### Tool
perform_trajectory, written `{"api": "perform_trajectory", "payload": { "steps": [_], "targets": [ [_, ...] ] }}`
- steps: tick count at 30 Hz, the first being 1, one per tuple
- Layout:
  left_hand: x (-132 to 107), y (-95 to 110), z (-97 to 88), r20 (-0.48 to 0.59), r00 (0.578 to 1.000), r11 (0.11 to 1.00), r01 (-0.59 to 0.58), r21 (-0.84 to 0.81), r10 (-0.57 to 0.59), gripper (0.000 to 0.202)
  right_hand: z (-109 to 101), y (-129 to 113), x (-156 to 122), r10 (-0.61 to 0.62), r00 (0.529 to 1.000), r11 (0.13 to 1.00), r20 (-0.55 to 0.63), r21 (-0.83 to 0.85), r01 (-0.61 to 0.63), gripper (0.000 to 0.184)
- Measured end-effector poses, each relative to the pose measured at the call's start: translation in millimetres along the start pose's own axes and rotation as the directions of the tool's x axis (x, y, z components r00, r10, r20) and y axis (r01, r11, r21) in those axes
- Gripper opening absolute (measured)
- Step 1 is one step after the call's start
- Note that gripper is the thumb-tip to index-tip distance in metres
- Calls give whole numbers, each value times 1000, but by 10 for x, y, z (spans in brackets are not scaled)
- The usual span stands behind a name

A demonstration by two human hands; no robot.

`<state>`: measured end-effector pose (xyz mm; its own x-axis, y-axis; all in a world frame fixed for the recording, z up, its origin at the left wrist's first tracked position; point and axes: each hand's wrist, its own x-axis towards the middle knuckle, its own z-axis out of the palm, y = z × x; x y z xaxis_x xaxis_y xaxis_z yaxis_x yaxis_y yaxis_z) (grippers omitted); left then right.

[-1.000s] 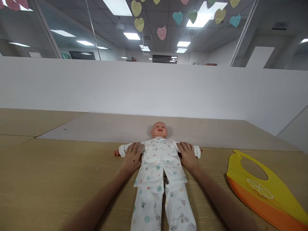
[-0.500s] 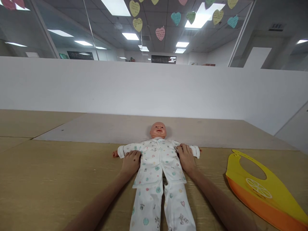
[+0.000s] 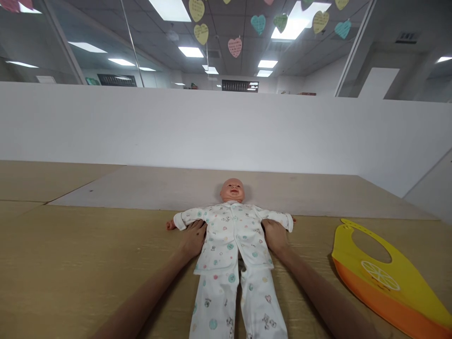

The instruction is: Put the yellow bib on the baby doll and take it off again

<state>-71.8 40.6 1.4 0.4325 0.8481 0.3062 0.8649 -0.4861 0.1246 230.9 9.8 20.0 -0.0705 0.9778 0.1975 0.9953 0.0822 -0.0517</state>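
The left hand (image 3: 192,240) and right hand (image 3: 274,236) lay flat with fingers open, not gripping, both arms angled inward, touching the sides of the doll (image 3: 232,190), which lay on its back on the table (image 3: 88,254).

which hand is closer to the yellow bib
Right. The right hand rests against the doll, apart from the bib; the left hand is beyond the doll, farther off.

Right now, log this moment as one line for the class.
left hand: against doll | right hand: against doll | doll: lying face up | bib: lying to the right
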Motion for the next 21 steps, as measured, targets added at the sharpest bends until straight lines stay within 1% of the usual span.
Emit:
{"api": "perform_trajectory", "payload": {
  "steps": [2, 4, 7, 13, 16, 18, 21],
  "targets": [
    [-6, -6, 2, 28, 1000, 999, 12, 35, -13, 29, 39, 19, 3, -38, 997, 998, -73, 48, 41, 29],
    [-7, -16, -1, 47, 999, 998, 23, 64, -26, 30, 76, 36, 3, -63, 992, 994, -108, 87, 73, 33],
    [-3, -43, -2, 49, 997, 993, 46, 104, -51, 33, 98, 51, -9, -73, 995, 991, -70, 106, 80, 35],
    [-5, -46, -19, 73, 989, 978, 115, 176, -130, 39, 67, 44, -26, -28, 997, 999, 69, 23, 27, 39],
    [-8, -13, -51, 78, 976, 961, 183, 205, -202, 42, 101, 46, -20, 11, 999, 1000, 52, -13, -10, 44],
    [-7, 2, -75, 83, 963, 948, 234, 216, -256, 43, 135, 57, -16, 57, 998, 998, 30, -30, -56, 48],
    [-6, -3, -100, 79, 951, 937, 278, 213, -300, 43, 160, 83, -13, 115, 993, 993, 33, -39, -114, 53]
  ]
}}
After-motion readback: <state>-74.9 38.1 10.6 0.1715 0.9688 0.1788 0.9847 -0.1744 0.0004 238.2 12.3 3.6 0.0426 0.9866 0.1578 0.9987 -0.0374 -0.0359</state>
